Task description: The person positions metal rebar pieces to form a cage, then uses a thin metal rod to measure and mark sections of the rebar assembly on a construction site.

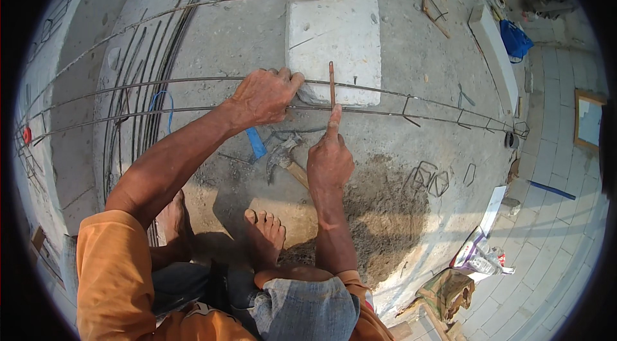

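Observation:
Two long, thin steel reinforcing bars (212, 78) run side by side from left to right in front of me. My left hand (265, 95) is closed over the bars, its fingers curled at the far one; the grip hides where they pass beneath. A thin reddish-brown stick (332, 80) points away from me across both bars. My right hand (330, 160) is closed at the stick's near end, index finger stretched along it and the other fingers folded. Bent wire stirrups (410, 113) hang on the bars farther right. Under the bars' middle lies a pale concrete slab (334, 16).
A claw hammer (280, 153) and a blue strip (256, 142) lie near my feet. Loose stirrups (430, 179) rest by dark sandy soil (385, 212). More steel bars (160, 64) are bundled at left, beside a concrete ledge (71, 148). A blue bag (514, 40) sits at far right.

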A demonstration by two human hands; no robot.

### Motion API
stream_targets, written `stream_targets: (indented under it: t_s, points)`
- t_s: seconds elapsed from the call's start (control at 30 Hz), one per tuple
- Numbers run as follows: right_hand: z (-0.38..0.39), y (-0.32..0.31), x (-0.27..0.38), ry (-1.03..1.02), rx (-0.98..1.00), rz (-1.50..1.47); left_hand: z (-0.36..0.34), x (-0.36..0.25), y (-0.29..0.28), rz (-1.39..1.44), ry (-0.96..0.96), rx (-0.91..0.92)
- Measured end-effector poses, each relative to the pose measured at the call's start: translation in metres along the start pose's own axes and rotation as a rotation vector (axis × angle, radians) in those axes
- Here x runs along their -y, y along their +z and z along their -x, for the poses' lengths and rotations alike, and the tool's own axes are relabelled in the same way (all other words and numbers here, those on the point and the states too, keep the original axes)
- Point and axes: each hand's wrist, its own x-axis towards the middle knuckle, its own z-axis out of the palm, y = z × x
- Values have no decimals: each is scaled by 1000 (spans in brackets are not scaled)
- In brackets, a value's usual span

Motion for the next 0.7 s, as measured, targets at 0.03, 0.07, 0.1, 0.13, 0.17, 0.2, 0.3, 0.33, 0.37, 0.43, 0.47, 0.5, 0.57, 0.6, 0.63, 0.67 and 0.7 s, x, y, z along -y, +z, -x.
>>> stream_targets:
  t_s: [0.03, 0.07, 0.1, 0.13, 0.17, 0.2, 0.3, 0.33, 0.37, 0.43, 0.47, 0.5, 0.57, 0.6, 0.63, 0.67, 0.7]
  points:
    - [-5, -3, 1, 5, -10, 11, -1, -1, 0, -7, 9, -15]
    - [-8, -5, 1, 9, -20, 22, -1, 0, 0, -6, 9, -14]
    - [-8, -4, 1, 12, -20, 23, 0, 1, -1, -7, 6, -23]
    - [-7, -3, 2, -4, -45, 29, 0, 1, -1, -9, 3, -33]
    - [-6, -2, 1, -19, -70, 35, -1, 1, 0, -8, 5, -31]
    - [-3, -2, 1, -17, -71, 32, -2, 4, -1, -1, 6, -40]
    - [1, -3, -3, -35, -70, 26, -1, 0, -2, 5, -3, -15]
    - [-3, -4, -4, -16, -71, 41, -1, -2, -2, 10, -17, 17]
    - [-6, -4, -5, 4, -71, 58, -2, -2, -2, 12, -17, 16]
    - [-8, -7, -6, -3, -72, 50, -7, -1, -6, 23, -29, 8]
    - [-9, -10, -7, -12, -75, 41, -8, -3, -7, 25, -27, 8]
    - [-6, -8, -4, -11, -72, 36, -6, -1, -7, 16, -34, 4]
    - [0, -6, 0, -40, -58, 14, -1, 2, -4, 3, -42, 5]
    - [-2, -8, 0, -42, -60, 13, -2, 0, -4, 11, -37, 21]
    - [-6, -11, -1, -17, -43, 16, -3, -1, -4, 18, -33, 37]
    - [-9, -12, -1, 8, -26, 19, -5, 1, -5, 17, -34, 35]
    - [-10, -13, -4, 11, -25, 24, -7, 0, -8, 30, -36, 43]
